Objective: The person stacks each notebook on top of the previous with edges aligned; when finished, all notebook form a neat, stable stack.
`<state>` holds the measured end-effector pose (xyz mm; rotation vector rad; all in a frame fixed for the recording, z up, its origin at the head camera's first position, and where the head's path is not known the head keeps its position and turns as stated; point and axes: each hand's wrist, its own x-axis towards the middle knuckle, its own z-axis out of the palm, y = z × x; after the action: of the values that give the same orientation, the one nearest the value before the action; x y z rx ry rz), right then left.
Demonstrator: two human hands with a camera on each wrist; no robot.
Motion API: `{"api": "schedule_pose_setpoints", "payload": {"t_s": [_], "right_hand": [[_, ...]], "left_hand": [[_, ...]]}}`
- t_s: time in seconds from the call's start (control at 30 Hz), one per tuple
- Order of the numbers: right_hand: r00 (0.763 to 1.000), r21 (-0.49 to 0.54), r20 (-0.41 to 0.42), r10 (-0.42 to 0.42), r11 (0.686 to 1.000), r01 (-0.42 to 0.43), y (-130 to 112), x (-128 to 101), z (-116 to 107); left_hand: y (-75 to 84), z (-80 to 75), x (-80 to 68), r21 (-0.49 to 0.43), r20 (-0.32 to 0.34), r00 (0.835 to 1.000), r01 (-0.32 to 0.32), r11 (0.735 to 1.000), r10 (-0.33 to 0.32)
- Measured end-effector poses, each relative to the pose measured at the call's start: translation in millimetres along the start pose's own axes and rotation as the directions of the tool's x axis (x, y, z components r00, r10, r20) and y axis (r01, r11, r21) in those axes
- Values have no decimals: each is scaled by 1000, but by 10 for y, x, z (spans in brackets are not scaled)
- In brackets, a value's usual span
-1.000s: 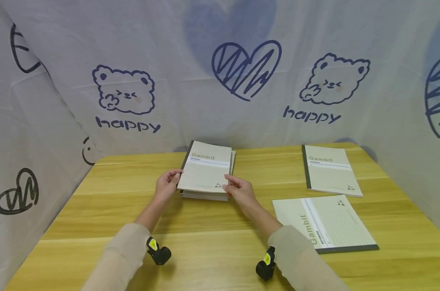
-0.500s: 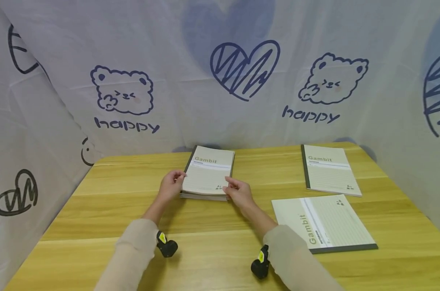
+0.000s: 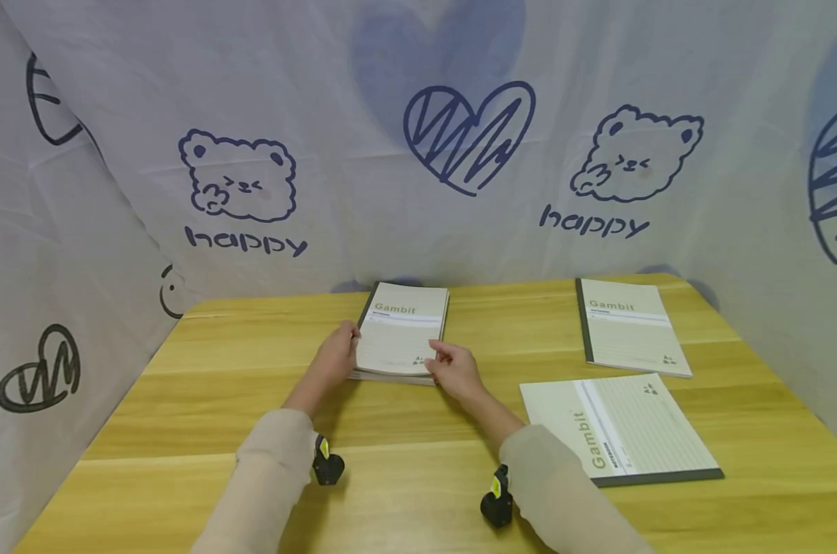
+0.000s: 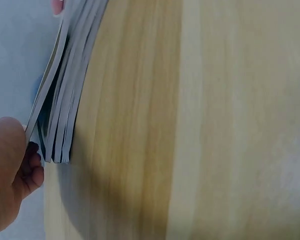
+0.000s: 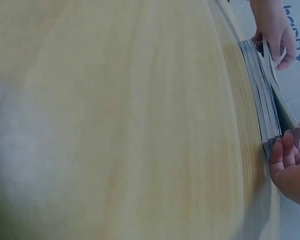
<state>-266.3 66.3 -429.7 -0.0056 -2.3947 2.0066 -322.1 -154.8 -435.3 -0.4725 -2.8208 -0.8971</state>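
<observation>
A stack of pale grey-green paper notebooks with dark spines (image 3: 401, 332) lies on the light wooden table (image 3: 418, 462), toward its far edge and close to the printed grey fabric backdrop (image 3: 418, 154). The stack's long axis runs away from the person, tilted slightly to the right at the far end. The "Gambit" title sits at the far end of the top cover, reading upright from the person's side, and the dark spine runs along the left edge.

The left hand (image 3: 337, 356) holds the near left corner of the stack, thumb on top of the cover and fingers curled at the spine side. In the left wrist view the left hand's fingers (image 4: 32, 167) tuck under the corner, with the top notebook lifted a little off the ones below. The right hand (image 3: 453, 368) pinches the near right corner, thumb on the cover; in the right wrist view its fingers (image 5: 285, 152) curl against the page edges of the stack (image 5: 267, 102).

Well to the right, a second grey-green notebook (image 3: 628, 325) lies near the far right of the table, its title also at the far end. A third grey-green notebook (image 3: 619, 427) lies nearer the person, turned sideways with its dark spine along the near edge.
</observation>
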Motion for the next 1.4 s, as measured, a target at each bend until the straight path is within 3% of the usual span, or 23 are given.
{"api": "schedule_pose_setpoints", "payload": {"t_s": [0.03,0.07,0.23,0.47,0.9,1.0,1.2,1.27,1.4], "right_hand": [[1000,-27,3,-5,1000,6,-2,-2,-1],[1000,-53,4,-11,999,11,-5,-5,-2],[999,-163,8,-43,986,44,-18,-21,1],[997,-271,17,-77,959,79,-1,-37,22],[988,-350,47,-146,924,153,47,-61,24],[980,-403,74,-182,894,196,27,-73,23],[956,-533,152,-250,794,293,-25,-99,5],[955,-529,175,-238,795,295,-51,-101,-26],[928,-534,220,-301,759,373,-121,-90,-154]], "left_hand": [[7,0,2,29,13,1000,9,1000,-10],[127,-62,-39,62,41,998,51,997,-54],[209,-85,-66,186,82,994,62,981,-78],[221,-48,-72,242,128,983,98,965,-131],[289,-51,-120,364,155,985,8,931,-69],[307,-50,-123,391,170,983,2,921,-74],[347,-39,-129,431,175,979,18,902,-104],[375,-42,-133,428,155,979,56,902,-134],[479,-66,-137,386,78,980,141,911,-185]]}}
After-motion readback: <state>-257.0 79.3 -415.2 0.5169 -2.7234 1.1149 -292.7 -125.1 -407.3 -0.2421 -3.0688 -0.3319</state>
